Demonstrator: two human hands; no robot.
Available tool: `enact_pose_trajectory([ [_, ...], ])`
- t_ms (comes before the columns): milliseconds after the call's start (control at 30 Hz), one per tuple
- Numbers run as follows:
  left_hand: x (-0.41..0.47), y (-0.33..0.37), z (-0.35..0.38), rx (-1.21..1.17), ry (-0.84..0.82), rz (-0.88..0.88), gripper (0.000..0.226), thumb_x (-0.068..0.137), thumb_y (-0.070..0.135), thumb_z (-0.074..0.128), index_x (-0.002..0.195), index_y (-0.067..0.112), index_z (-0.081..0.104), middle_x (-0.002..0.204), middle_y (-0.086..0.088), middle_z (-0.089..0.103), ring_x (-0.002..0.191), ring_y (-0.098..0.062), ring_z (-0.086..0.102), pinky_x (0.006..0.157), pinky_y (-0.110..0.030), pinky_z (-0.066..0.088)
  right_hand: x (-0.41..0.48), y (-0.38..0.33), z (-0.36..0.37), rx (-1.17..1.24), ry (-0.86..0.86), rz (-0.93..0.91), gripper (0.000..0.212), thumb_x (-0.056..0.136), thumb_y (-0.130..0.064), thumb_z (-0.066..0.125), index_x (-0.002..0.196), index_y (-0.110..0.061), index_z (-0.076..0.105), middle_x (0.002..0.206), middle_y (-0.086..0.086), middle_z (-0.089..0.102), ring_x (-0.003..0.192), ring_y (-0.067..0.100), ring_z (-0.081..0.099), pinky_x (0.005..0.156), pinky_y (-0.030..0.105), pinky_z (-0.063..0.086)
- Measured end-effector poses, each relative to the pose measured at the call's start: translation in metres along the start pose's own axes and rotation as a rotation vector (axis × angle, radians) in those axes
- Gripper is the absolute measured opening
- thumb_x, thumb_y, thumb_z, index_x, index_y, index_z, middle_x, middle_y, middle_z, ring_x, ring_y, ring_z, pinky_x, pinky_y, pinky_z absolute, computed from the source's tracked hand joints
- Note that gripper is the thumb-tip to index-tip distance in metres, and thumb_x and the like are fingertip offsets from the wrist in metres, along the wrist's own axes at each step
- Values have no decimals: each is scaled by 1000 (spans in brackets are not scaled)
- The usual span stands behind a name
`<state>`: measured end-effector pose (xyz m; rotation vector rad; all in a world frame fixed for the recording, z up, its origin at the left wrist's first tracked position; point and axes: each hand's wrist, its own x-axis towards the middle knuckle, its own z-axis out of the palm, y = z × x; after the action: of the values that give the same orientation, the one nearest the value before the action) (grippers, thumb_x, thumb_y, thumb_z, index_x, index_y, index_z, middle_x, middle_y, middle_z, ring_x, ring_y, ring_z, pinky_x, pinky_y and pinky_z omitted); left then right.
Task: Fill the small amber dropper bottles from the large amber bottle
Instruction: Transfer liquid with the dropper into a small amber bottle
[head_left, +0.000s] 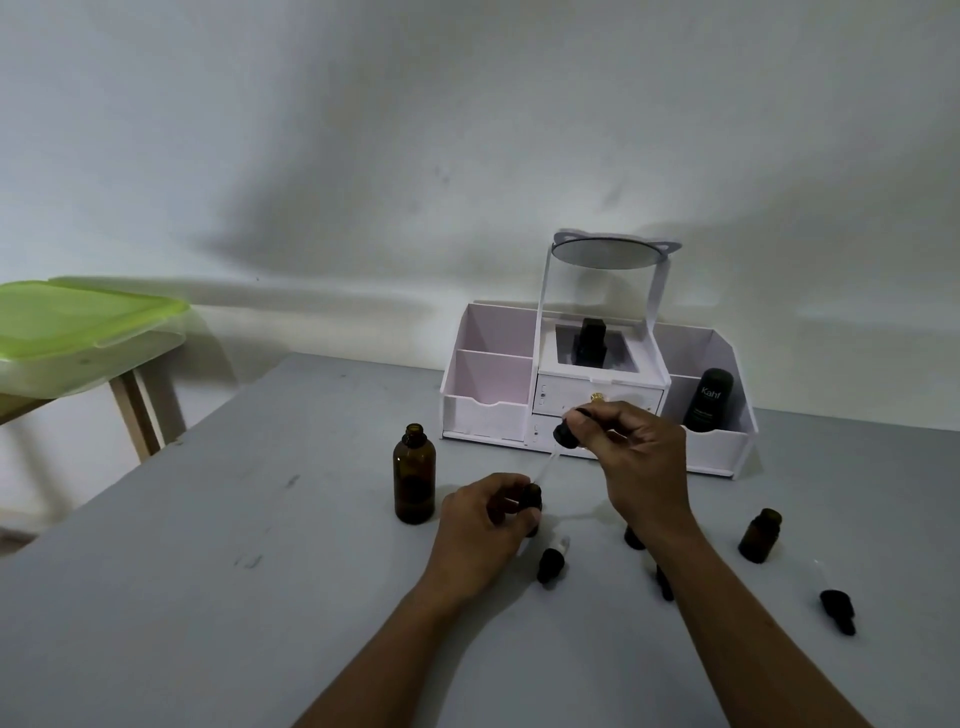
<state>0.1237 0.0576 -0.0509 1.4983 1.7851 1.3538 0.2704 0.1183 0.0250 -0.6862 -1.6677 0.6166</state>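
Observation:
The large amber bottle (414, 474) stands uncapped on the grey table (208, 545), left of my hands. My left hand (485, 519) is shut around a small amber bottle (532, 499) that stands on the table. Just above it, my right hand (631, 457) pinches a black dropper cap (566, 434); its clear glass tube slants down towards the small bottle's mouth. Another open small amber bottle (760, 535) stands at the right. A second small bottle (634, 538) is partly hidden behind my right wrist. Loose droppers lie at the front middle (551, 561) and far right (837, 610).
A white organiser (488, 410) with drawers and a round mirror (605, 252) stands at the back of the table, holding a dark tube marked Kahf (707, 400) and a black bottle (591, 343). A green-lidded box (78, 327) rests on a wooden stand at the left.

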Motion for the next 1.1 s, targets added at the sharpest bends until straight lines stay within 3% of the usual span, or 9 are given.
enact_pose_trajectory([
  [133,0,-1,0,2,-6,-3,42,84,24,72,125,24,62,116,8,68,99,-3,64,84,-7,45,0,0,1,-7,-12,-9,18,85,-4,75,87,-21,74,78,-17,72,77,-6,70,76,4,49],
  [300,0,0,0,2,-2,-23,44,84,26,72,126,25,61,117,8,67,100,-3,63,84,-8,46,3,-6,2,39,-30,10,7,86,-7,75,90,-12,76,81,-3,77,75,8,75,72,17,58],
  [467,-20,5,-13,-27,59,-19,41,83,30,72,123,30,61,113,17,64,99,3,60,84,-13,51,16,-29,3,66,44,-45,13,85,-10,75,94,-18,74,84,-9,74,77,-3,72,72,9,54],
  [600,-43,10,-46,-78,235,32,29,82,28,74,108,36,65,95,23,66,89,6,63,72,-5,48,31,-51,12,177,75,-32,19,86,-12,75,88,-30,73,77,-20,75,79,2,73,73,16,57],
  [733,-47,0,-88,-63,484,78,24,80,12,75,96,29,70,88,21,68,82,5,66,67,-5,48,39,-67,34,303,27,-38,18,86,-5,74,86,-23,74,79,-8,78,77,17,76,75,27,62],
  [933,-25,-23,-113,-50,562,90,35,75,17,80,109,19,70,97,10,70,88,-7,68,72,-11,53,39,-69,69,304,-23,-25,16,87,-9,74,86,-24,75,80,-3,77,79,22,76,77,38,63],
  [1100,-17,-29,-104,-83,484,113,49,70,35,75,115,18,68,103,10,69,94,1,65,75,-13,53,42,-62,83,292,-17,6,16,86,-11,76,85,-27,75,81,-6,77,80,18,75,79,39,63],
])
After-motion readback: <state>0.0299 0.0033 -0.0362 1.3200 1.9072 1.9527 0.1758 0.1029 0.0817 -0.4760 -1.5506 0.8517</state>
